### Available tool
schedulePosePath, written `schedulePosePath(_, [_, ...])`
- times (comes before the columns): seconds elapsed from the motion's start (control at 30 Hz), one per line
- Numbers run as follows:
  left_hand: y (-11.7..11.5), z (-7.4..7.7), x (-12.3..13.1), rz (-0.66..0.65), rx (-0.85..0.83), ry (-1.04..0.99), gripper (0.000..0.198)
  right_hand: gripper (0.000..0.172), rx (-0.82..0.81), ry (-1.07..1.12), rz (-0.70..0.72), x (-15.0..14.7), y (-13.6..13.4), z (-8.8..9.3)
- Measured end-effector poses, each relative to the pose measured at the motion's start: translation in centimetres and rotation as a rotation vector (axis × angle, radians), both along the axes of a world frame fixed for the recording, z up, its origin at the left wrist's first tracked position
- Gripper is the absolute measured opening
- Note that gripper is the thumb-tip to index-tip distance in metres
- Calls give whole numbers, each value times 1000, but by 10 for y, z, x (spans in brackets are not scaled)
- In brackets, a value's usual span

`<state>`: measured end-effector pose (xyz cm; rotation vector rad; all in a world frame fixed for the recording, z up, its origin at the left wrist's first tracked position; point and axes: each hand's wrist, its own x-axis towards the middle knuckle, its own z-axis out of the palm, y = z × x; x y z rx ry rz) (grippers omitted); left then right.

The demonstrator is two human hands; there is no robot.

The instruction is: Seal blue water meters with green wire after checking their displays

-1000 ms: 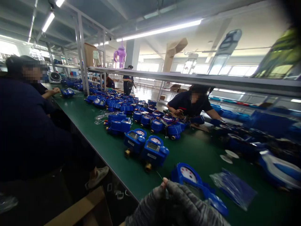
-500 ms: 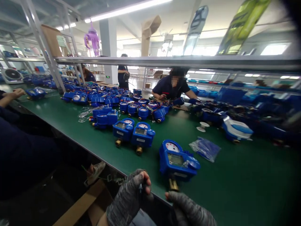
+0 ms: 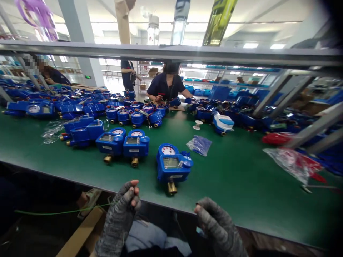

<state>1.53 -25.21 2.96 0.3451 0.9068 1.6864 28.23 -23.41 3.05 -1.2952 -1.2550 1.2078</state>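
Observation:
My left hand [image 3: 123, 201], in a grey fingerless glove, is closed at the table's front edge with its fingertips pressed together. A thin green wire [image 3: 61, 213] stretches leftward from it; the exact grip is hidden. To the right, my right hand [image 3: 218, 223], gloved the same way, has its fingers curled together, and what they hold, if anything, cannot be made out. Between and beyond both hands stands a blue water meter [image 3: 173, 169] with a round dial, a small display and a brass fitting toward me. Neither hand touches it.
Two similar meters [image 3: 136, 144] stand to the left, with many more behind. A bag of blue parts [image 3: 199, 145], a white spool [image 3: 197, 125] and a white-and-blue meter [image 3: 223, 123] lie farther back. Red plastic bags [image 3: 297, 164] lie right, beside metal posts. A co-worker [image 3: 168, 84] sits opposite.
My view has swung to the right. My hands have moved farther apart, the right one away from the meter's brass fitting. The green wire now trails visibly from my left hand.

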Motion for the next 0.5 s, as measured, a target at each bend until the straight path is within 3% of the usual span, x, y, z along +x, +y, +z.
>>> schedulePosePath(0.1, [17,-1,-4,-14,4,176,42,31,87,75,-96,7,12,-5])
schedulePosePath(0.17, [34,4,2,-147,-35,226,46,29,176,104,-105,-2,23,-5])
schedulePosePath(0.33, [80,15,19,-487,-157,149,47,27,275,157,-99,-36,58,6])
schedulePosePath(0.5, [91,15,30,-599,-198,95,46,26,253,207,-147,-38,80,15])
